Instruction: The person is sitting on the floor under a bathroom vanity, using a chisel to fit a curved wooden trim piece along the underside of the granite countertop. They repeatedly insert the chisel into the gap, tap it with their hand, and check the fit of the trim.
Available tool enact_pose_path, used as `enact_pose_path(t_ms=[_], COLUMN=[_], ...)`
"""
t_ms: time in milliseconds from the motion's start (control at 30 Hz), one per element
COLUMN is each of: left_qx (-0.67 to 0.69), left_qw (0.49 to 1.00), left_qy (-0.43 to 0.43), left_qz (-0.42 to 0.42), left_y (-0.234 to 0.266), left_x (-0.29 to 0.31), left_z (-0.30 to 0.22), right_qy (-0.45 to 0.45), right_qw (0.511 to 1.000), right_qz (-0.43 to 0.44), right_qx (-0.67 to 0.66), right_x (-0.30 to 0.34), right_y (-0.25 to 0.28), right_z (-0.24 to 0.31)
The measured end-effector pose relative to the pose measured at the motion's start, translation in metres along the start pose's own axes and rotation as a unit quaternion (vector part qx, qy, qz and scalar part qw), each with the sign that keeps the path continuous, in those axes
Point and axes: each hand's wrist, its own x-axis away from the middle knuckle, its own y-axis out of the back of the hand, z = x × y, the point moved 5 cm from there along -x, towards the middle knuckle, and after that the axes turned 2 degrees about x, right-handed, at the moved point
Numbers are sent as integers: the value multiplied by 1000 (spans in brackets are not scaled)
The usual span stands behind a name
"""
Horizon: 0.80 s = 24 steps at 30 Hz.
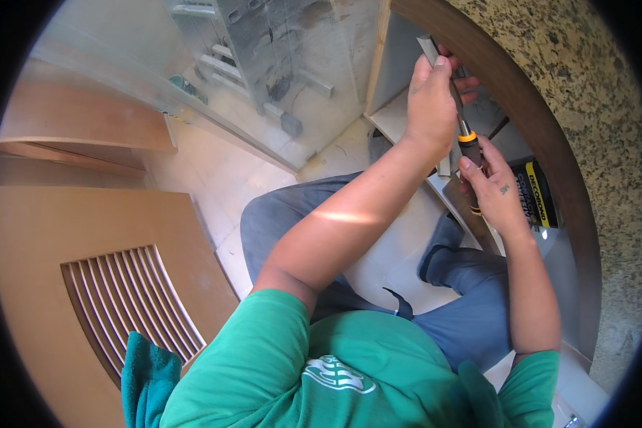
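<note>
My right hand (pixel 493 187) closed around the screwdriver (pixel 469 153), orange-collared, handle dark, inside the open cabinet (pixel 399 114) under the granite countertop (pixel 585 93). My left hand (pixel 429 100) grips a grey metal strip (pixel 430 48) just above the tool's shaft. Slatted wooden door panel (pixel 132 303) lies on the floor at left

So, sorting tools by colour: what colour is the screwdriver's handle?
Black with an orange band, on the screwdriver in the head view.
</note>
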Motion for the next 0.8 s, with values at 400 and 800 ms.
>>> enact_pose_path(t_ms=[400, 800], left_qx=[-13, -67], left_qw=[1000, 997], left_qy=[-2, 6], left_qz=[-16, -40], left_y=[-7, -10], left_x=[1, -9], left_z=[13, 14], right_qy=[5, -5], right_qw=[1000, 998], right_qz=[15, -51], right_qx=[13, 37], right_x=[-6, -8], right_y=[0, 3], right_z=[-28, -41])
